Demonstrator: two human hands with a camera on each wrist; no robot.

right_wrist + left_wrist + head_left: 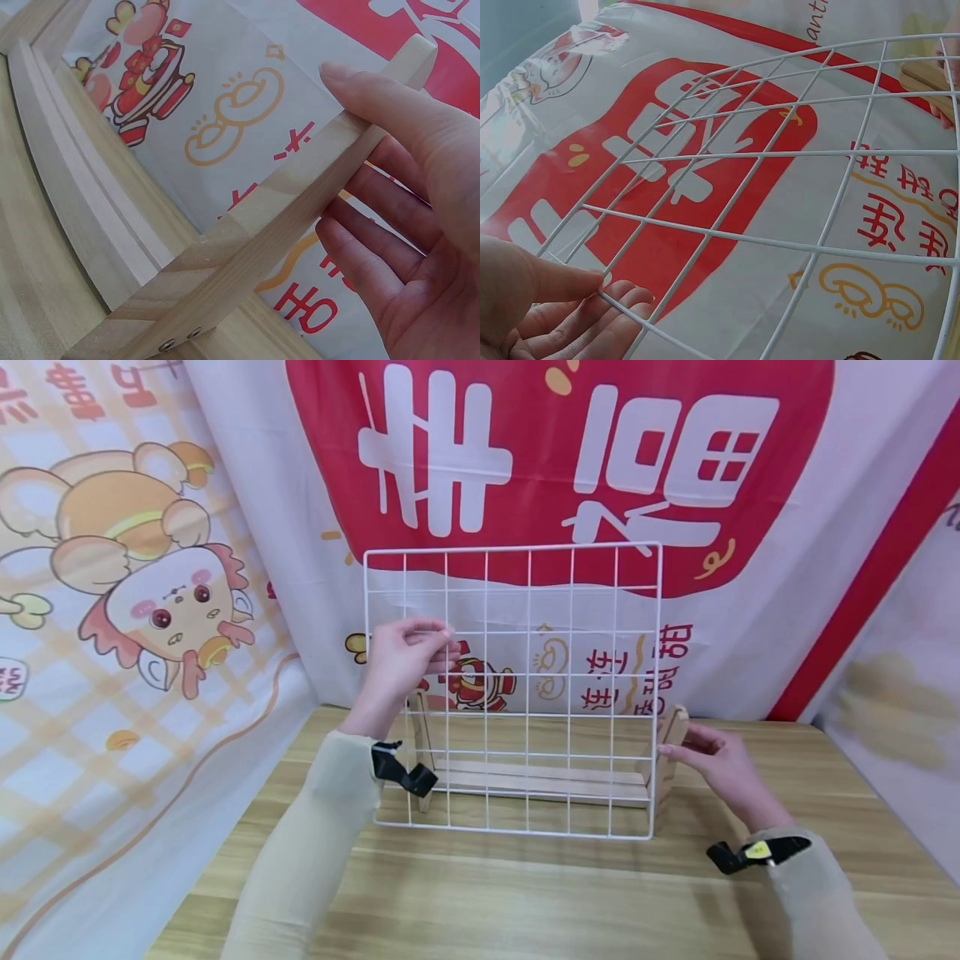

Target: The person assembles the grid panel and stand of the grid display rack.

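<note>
A white wire grid panel stands nearly upright in front of a light wooden stand, with its lower edge close to the tabletop. My left hand pinches a wire in the panel's left half; in the left wrist view the thumb and fingers meet at that wire. On the other side, my right hand holds the stand's right upright, thumb on its near edge and fingers behind it. Two screw heads show low on this upright. A grooved crossbar joins the stand's two sides.
The wood-grain table reaches back to a white cloth with a large red print. Another printed cloth hangs along the left side, and a pale one along the right. A black camera strap circles each wrist.
</note>
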